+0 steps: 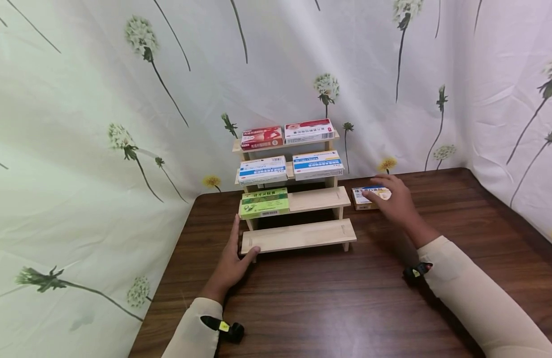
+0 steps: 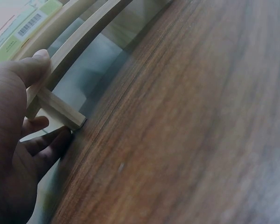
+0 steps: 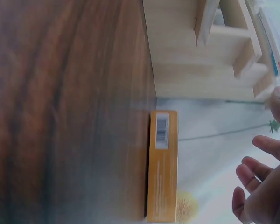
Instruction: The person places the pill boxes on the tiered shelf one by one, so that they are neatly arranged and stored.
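A stepped wooden display rack (image 1: pixel 302 235) stands on the table. My left hand (image 1: pixel 232 266) holds the left end of its lowest step, the thumb on the front corner; in the left wrist view the thumb (image 2: pixel 37 61) lies over the board and the other fingers sit lower, beside the leg. To the right of the rack, a medicine box (image 1: pixel 359 200) with a blue and white top lies flat on the table; its orange side (image 3: pixel 163 186) carries a barcode. My right hand (image 1: pixel 394 201) hovers over this box with fingers spread, partly covering it, and holds nothing.
On the rack's top step are a red box (image 1: pixel 261 138) and a red-and-white box (image 1: pixel 309 131). Below them sit two blue-and-white boxes (image 1: pixel 263 170), then a green box (image 1: pixel 264 203) on the left. A flower-printed curtain (image 1: pixel 276 64) hangs behind the brown table (image 1: pixel 311 308).
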Tool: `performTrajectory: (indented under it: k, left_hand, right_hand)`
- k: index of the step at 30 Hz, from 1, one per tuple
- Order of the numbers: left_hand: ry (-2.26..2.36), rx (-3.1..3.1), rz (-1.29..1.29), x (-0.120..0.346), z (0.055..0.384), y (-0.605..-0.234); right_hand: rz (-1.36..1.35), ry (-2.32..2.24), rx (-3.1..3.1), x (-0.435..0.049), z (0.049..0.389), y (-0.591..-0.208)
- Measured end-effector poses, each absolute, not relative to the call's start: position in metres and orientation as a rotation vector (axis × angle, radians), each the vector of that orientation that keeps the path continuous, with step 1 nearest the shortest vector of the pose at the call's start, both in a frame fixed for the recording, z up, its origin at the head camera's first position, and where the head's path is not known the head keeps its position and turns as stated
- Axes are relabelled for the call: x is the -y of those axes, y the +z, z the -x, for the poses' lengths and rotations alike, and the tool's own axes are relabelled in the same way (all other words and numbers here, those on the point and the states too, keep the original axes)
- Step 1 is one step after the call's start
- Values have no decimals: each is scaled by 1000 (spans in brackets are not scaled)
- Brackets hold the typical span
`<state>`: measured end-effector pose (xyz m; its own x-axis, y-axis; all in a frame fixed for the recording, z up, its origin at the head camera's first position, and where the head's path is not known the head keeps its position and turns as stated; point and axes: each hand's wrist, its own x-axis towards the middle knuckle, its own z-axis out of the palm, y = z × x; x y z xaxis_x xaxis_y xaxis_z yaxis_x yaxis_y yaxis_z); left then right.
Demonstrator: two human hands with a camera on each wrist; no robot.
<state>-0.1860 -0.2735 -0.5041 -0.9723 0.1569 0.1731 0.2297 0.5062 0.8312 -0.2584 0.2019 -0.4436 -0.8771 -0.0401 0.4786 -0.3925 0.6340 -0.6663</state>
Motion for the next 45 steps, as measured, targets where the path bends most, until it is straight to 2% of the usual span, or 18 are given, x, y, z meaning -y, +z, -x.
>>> performTrajectory:
  k: [12,24,32,41,45]
  left_hand:
    - [-1488,2659,355,275,186,-504]
    - [-1491,2669,342,275,187,-504]
    - [-1480,2676,328,274,188,-504]
    - [-1478,2689,315,274,188,-506]
    - [-1483,2688,308,274,188,-505]
  right_hand:
    - [-335,1261,2723,-236,282,-449]
    - [-274,1370,2783,-257,287,-456]
    - [-231,1377,2795,-260,289,-465]
    - [-340,1382,2679,-256,290,-485]
    - [-277,1387,2716,-258,291,-490]
